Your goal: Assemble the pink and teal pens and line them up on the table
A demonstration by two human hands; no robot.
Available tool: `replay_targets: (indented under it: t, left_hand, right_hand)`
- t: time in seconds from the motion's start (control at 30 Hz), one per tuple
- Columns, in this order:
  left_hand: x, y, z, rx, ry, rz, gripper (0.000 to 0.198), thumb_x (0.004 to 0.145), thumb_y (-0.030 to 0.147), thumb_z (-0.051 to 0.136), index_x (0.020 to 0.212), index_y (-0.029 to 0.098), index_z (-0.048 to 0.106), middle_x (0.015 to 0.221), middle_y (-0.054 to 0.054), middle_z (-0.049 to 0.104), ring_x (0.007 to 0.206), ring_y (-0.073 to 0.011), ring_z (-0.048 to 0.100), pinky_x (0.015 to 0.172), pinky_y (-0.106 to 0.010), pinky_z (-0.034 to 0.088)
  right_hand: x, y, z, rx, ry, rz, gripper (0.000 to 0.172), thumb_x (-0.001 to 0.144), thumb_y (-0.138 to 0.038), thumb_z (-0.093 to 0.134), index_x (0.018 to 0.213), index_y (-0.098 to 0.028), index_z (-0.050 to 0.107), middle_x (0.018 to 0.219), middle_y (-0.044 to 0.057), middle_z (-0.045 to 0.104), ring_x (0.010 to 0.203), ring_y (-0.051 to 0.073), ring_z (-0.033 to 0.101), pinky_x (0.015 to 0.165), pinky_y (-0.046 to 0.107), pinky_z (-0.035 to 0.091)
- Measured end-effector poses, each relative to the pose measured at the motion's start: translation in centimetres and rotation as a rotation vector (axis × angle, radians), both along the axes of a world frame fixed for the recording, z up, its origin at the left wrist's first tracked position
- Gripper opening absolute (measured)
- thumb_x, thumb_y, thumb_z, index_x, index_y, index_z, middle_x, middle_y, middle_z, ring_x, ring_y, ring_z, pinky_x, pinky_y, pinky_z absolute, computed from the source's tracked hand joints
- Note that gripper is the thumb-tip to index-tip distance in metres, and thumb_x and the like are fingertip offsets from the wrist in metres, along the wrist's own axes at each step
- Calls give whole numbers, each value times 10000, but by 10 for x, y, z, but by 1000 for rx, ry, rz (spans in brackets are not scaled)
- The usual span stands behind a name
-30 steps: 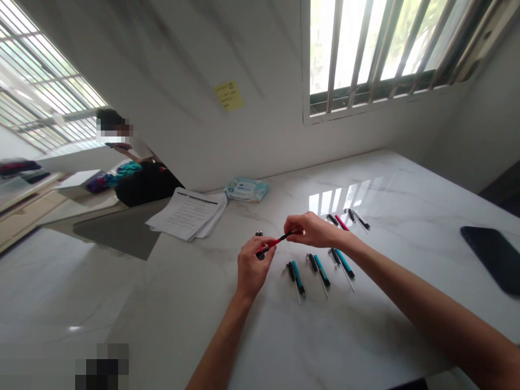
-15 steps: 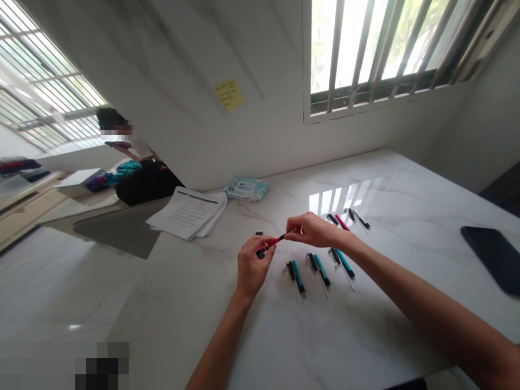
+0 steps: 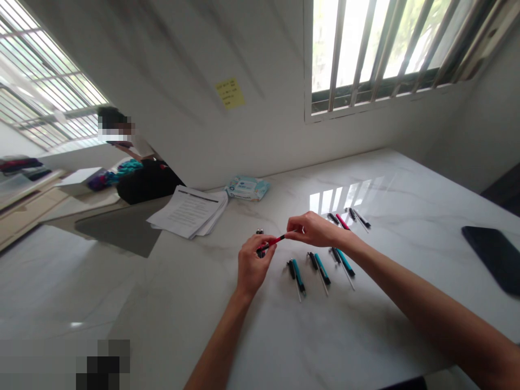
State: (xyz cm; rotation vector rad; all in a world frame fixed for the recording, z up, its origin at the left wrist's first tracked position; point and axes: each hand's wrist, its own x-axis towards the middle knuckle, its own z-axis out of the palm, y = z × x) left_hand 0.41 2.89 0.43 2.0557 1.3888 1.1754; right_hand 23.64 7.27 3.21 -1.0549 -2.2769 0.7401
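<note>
Fingers of R hand pinch thin black end of red pen, L hand closed on its thicker end, pen held between both over middle of marble table. Pen likely light, stiff plastic, smooth & a bit slippery; best taken by barrel w/ fingertips. Also: small black item just past L hand, 3 teal pens in row below R hand, red pen & black pen beyond it, papers & wipes pack at far edge, phone at R edge.
</note>
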Motion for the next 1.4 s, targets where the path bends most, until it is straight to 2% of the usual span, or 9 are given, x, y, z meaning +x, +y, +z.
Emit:
replay_targets:
  t: [0.13, 0.2, 0.33, 0.57, 0.73, 0.87, 1.07, 1.2, 1.4]
  left_hand:
    - [-1, 1, -1, -4, -2, 7, 84, 904, 234, 677, 940, 246, 752, 973, -27, 743, 951, -198, 696, 829, -304, 566]
    - [-2, 1, -1, -9, -8, 4, 86, 910, 238, 674, 946, 245, 752, 973, -28, 741, 947, -197, 696, 820, -302, 565]
    - [-2, 1, -2, -13, -20, -9, 85, 918, 245, 677, 954, 249, 754, 985, -29, 742, 969, -198, 693, 831, -302, 563]
    - [-3, 4, -6, 38, 38, -14, 69, 912, 252, 695, 940, 264, 756, 968, -22, 753, 921, -204, 693, 823, -328, 547]
    - [-7, 5, -5, 155, 172, -6, 72, 911, 213, 710, 926, 265, 757, 981, -16, 771, 960, -219, 689, 922, -392, 488]
    - [-10, 2, 1, 290, 327, -24, 96, 944, 218, 687, 916, 280, 754, 989, -9, 781, 1014, -229, 673, 1014, -442, 422]
    - [-9, -2, 5, 422, 369, 126, 300, 922, 247, 700, 1221, 272, 694, 1319, -84, 686, 1293, -295, 552, 1137, -480, 375]
    - [-13, 4, 0, 316, 268, 218, 421, 928, 235, 648, 1346, 233, 603, 1378, -123, 628, 1294, -295, 560, 1129, -474, 404]
    - [-33, 22, -14, 61, 163, 237, 312, 932, 258, 599, 1239, 226, 649, 1064, -63, 726, 916, -222, 668, 908, -390, 526]
  right_hand:
    - [0, 0, 0, 19, -22, 18, 175, 928, -320, 708, 1052, -198, 720, 791, 11, 718, 671, 126, 606, 643, 231, 378]
    - [-1, 1, 0, 48, -51, -9, 139, 950, -320, 682, 962, -192, 734, 741, 7, 696, 638, 117, 569, 621, 233, 340]
    - [-2, 1, 0, 76, -134, -49, 360, 1010, -411, 593, 769, -176, 720, 601, -4, 612, 539, 102, 445, 572, 262, 258]
    - [-4, -1, 1, -48, -116, -39, 461, 1040, -401, 514, 704, -171, 731, 623, 18, 686, 545, 107, 527, 609, 250, 333]
    - [1, 0, 0, -52, -73, 75, 169, 940, -284, 652, 996, -205, 791, 826, 27, 744, 711, 137, 631, 668, 234, 402]
    - [2, -2, 1, -151, -69, 170, 204, 902, -286, 707, 1089, -216, 748, 827, 4, 730, 694, 130, 638, 659, 227, 429]
    - [-10, -6, -6, -132, -62, -7, 185, 866, -190, 689, 1050, -204, 703, 799, -3, 721, 690, 129, 635, 634, 218, 424]
    - [-18, -5, -18, -178, -95, -210, 166, 839, -151, 671, 999, -190, 691, 788, 8, 728, 688, 140, 633, 615, 224, 406]
    - [-45, -13, -30, -226, -163, -228, 280, 841, -182, 671, 1121, -194, 677, 872, 38, 762, 786, 183, 679, 657, 246, 416]
